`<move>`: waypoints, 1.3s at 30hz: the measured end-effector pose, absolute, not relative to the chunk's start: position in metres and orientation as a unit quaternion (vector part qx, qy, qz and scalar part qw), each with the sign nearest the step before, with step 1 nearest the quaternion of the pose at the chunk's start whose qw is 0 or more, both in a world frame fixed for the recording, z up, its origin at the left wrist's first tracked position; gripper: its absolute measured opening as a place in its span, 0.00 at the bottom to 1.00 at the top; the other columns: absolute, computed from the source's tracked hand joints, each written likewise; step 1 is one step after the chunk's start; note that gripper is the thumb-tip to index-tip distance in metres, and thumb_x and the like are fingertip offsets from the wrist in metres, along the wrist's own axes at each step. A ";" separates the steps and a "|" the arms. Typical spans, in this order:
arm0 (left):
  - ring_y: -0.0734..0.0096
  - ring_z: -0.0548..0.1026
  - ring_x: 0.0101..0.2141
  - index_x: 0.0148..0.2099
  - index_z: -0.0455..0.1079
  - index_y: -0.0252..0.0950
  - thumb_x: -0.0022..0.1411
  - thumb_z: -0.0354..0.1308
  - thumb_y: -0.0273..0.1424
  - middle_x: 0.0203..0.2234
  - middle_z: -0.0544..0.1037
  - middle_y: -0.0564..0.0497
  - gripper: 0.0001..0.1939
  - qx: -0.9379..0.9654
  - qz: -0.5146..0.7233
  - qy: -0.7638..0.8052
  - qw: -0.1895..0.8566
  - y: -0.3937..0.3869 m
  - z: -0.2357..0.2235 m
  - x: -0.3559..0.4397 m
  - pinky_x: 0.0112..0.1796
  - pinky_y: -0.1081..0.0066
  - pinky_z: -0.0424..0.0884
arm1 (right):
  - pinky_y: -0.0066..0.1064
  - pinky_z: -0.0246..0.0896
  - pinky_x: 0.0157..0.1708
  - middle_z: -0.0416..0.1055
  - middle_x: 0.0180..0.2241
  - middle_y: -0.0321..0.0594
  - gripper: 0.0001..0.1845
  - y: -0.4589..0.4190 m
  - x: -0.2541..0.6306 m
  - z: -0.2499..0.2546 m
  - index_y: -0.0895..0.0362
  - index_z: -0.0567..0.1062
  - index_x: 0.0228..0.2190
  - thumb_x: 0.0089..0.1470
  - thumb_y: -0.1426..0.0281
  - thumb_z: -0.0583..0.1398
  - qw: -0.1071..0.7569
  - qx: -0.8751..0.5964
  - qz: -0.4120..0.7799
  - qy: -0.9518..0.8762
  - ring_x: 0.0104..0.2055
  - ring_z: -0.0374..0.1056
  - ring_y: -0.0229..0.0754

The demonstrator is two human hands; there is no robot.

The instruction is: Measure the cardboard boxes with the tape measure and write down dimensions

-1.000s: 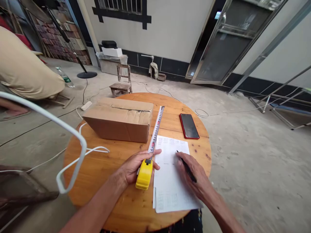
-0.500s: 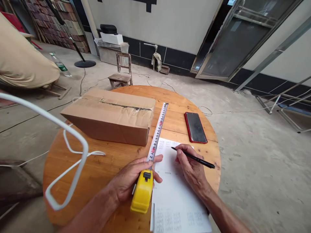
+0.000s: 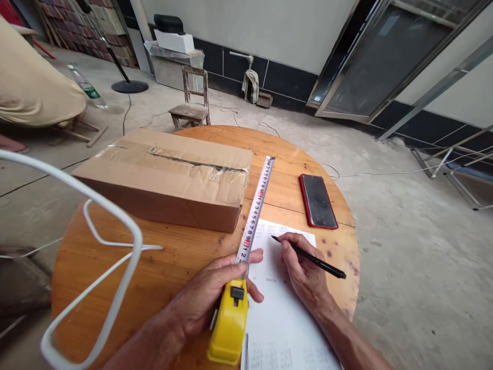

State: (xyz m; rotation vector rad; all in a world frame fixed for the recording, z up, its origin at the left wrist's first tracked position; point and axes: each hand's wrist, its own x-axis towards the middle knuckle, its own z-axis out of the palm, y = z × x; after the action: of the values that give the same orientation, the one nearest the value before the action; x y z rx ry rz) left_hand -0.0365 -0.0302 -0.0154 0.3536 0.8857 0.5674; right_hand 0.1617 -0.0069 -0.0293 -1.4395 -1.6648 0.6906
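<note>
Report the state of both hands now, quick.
Left hand: closed, holding the yellow tape measure, blade extended.
Right hand: closed, holding the black pen over the paper.

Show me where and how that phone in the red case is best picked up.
I'd pinch the phone midway along its two long edges, from above and the right: it lies flat, narrower across than along, near the right rim of the table, while the right hand and paper occupy its near side.

Left fingers [image 3: 231, 272] half-curled, right fingers [image 3: 290, 260] pinched, forearms [image 3: 342, 326] angled inward
</note>
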 end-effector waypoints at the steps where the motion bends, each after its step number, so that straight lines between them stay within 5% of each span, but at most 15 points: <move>1: 0.72 0.70 0.20 0.59 0.63 0.36 0.60 0.53 0.37 0.26 0.79 0.42 0.26 0.168 0.271 0.419 0.850 -0.030 -0.015 -0.036 0.22 0.76 0.58 | 0.28 0.61 0.24 0.69 0.25 0.36 0.08 -0.007 0.162 -0.030 0.56 0.72 0.33 0.58 0.66 0.54 0.409 -0.571 0.270 -0.659 0.24 0.65 0.37; 11: 0.71 0.71 0.20 0.59 0.63 0.32 0.61 0.53 0.35 0.25 0.79 0.41 0.25 0.161 0.287 0.404 0.854 -0.029 -0.016 -0.035 0.22 0.76 0.60 | 0.33 0.65 0.39 0.70 0.41 0.43 0.15 -0.001 0.165 -0.009 0.53 0.67 0.47 0.60 0.72 0.50 0.337 -0.505 0.167 -0.777 0.40 0.68 0.42; 19: 0.74 0.69 0.17 0.58 0.62 0.29 0.60 0.51 0.32 0.20 0.79 0.43 0.24 0.155 0.306 0.397 0.851 -0.029 -0.015 -0.034 0.21 0.77 0.61 | 0.44 0.58 0.42 0.67 0.49 0.48 0.25 0.002 0.181 -0.021 0.51 0.68 0.50 0.54 0.81 0.48 0.081 -0.474 -0.062 -0.874 0.50 0.62 0.53; 28: 0.76 0.66 0.15 0.52 0.68 0.26 0.60 0.52 0.36 0.17 0.77 0.44 0.23 0.230 0.348 0.332 0.846 -0.035 -0.008 -0.038 0.20 0.77 0.60 | 0.48 0.59 0.46 0.62 0.55 0.50 0.21 -0.030 0.169 -0.018 0.55 0.66 0.52 0.56 0.70 0.53 0.152 -0.482 -0.054 -0.861 0.55 0.59 0.54; 32: 0.74 0.68 0.15 0.52 0.69 0.29 0.59 0.52 0.37 0.15 0.76 0.47 0.22 0.251 0.363 0.295 0.847 -0.035 -0.007 -0.042 0.21 0.77 0.62 | 0.50 0.58 0.51 0.55 0.60 0.51 0.31 -0.049 0.154 -0.032 0.58 0.58 0.58 0.56 0.60 0.55 0.104 -0.473 -0.043 -0.874 0.61 0.51 0.56; 39: 0.74 0.69 0.15 0.45 0.73 0.29 0.57 0.53 0.37 0.14 0.72 0.49 0.19 0.277 0.368 0.291 0.838 -0.042 0.000 -0.038 0.19 0.77 0.62 | 0.53 0.57 0.52 0.55 0.61 0.49 0.32 -0.026 0.178 -0.045 0.55 0.57 0.59 0.56 0.58 0.55 0.121 -0.466 -0.068 -0.874 0.62 0.50 0.56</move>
State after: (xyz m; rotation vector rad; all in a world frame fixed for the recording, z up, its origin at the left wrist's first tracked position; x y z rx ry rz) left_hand -0.0378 -0.0419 -0.0002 0.5870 0.6160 0.7782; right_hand 0.1775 -0.0259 -0.0452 -1.3619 -2.5507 -0.1999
